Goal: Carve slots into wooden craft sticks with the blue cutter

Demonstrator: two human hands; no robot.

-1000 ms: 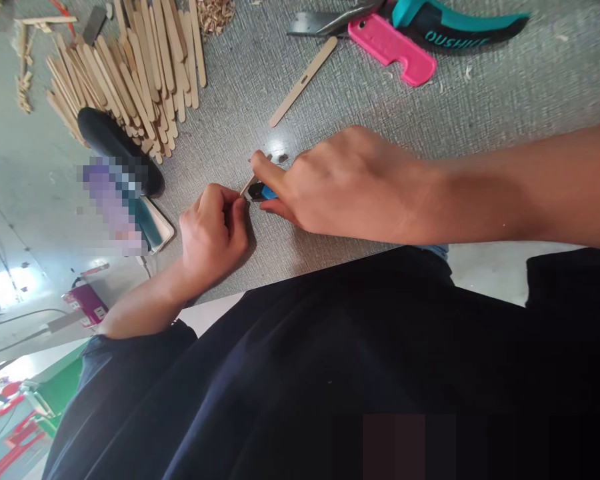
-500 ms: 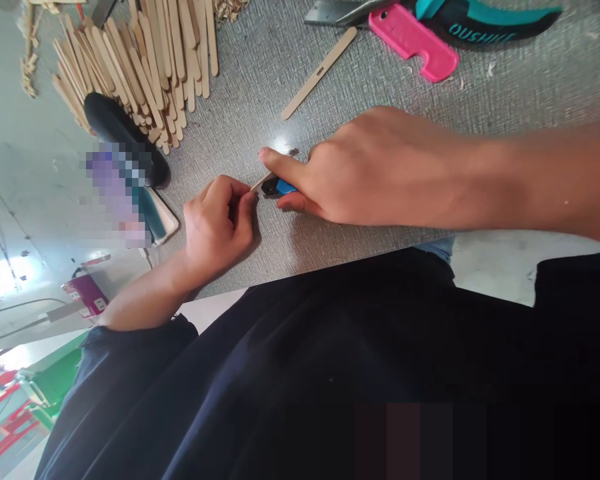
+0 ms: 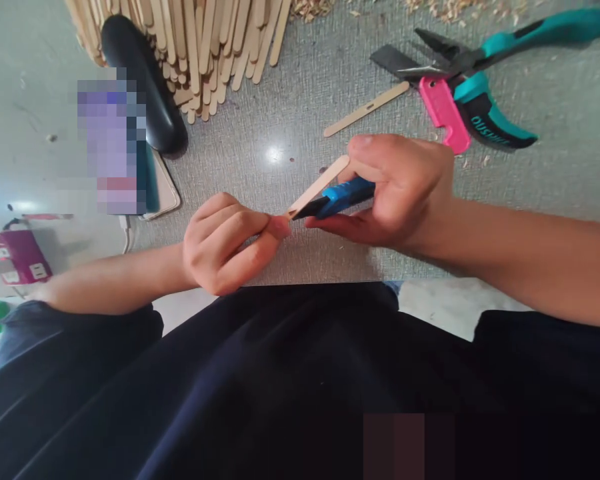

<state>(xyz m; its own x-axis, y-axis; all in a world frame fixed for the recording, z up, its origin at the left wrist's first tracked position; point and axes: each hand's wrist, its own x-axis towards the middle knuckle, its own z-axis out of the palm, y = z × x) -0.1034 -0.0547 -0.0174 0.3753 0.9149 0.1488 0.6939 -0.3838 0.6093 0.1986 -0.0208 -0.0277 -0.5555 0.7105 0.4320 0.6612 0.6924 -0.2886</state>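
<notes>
1. The left hand [image 3: 217, 240] pinches one end of the stick [image 3: 323, 187] between thumb and finger, beside a small slot in the wood.
2. The right hand [image 3: 407, 180] is closed around the blue tool [image 3: 344, 195], whose dark tip meets the stick close to this slot.
3. The stick slants up toward the right hand; whether its far end touches the finger there, I cannot tell.
4. The near edge of the desk [image 3: 230, 157] passes just below the hands; the left hand's lower side overlaps it in view.
5. Above the hands, a stretch of desk separates them from the pile [image 3: 203, 43].
6. The loose stick [image 3: 350, 120] lies near the right hand, its upper end just beside the pink piece [image 3: 441, 107] and the pliers [image 3: 473, 63].
7. Leftward, the phone [image 3: 164, 183] and black case [image 3: 143, 77] stay apart from the left hand.
</notes>
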